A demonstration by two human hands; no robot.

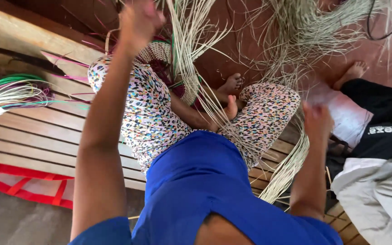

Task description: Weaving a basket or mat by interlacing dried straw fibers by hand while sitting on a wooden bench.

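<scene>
Where the pale straw strands [191,50] fan down across the lap, the left hand [138,20] is up high at the top of the view, blurred, fingers curled in as if pinching strands, though the blur keeps the grip from being sure. Those long pale strips run from near that raised hand down over the patterned trousers [150,113], past the crossed bare feet [230,97], and spill off toward the right knee. Down on the right, the right hand [316,120] is raised beside another sheaf of the same straw [291,163]; its fingers look closed, but whether they actually grip the fibres cannot be told. A piece of woven work [157,54] with a dotted pattern sits between the knees, strands rising from it. The blue shirt [196,181] fills the lower middle. Beneath everything lies a slatted wooden platform [32,136]. Off to the left, a bundle of green and purple dyed strands [17,90] lies well apart. At the right edge, another person in black [386,122] sits close by, one bare foot [352,72] showing.
</scene>
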